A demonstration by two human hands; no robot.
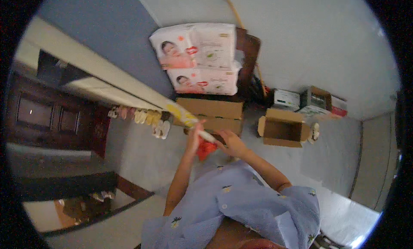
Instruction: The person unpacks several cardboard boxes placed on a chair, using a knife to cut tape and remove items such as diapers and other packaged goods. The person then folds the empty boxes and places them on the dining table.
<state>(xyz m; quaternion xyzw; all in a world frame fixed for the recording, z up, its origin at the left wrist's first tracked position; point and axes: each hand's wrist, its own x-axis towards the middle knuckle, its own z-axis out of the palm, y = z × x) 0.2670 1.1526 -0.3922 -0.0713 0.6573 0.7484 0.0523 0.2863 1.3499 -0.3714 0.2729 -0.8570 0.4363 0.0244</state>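
Observation:
My left hand (pixel 194 140) is closed around a long, narrow white item with yellow patterning (pixel 181 115), perhaps a rolled bag or a folded umbrella. It slants from upper left down towards my right hand (pixel 233 145). The right fingertips are at the item's lower white end; blur hides whether they grip it. Just below, between both hands, is a crumpled red thing (pixel 206 149), possibly a plastic bag. Beyond my hands stands a cardboard box (pixel 209 109), its flap raised.
Printed tissue-type packs (pixel 201 57) are stacked behind the cardboard box. To the right lies an open carton (pixel 282 130), with smaller boxes (pixel 286 99) by the wall. Several pairs of shoes (pixel 146 117) line the left wall. A wooden stick (pixel 235 12) leans behind the packs.

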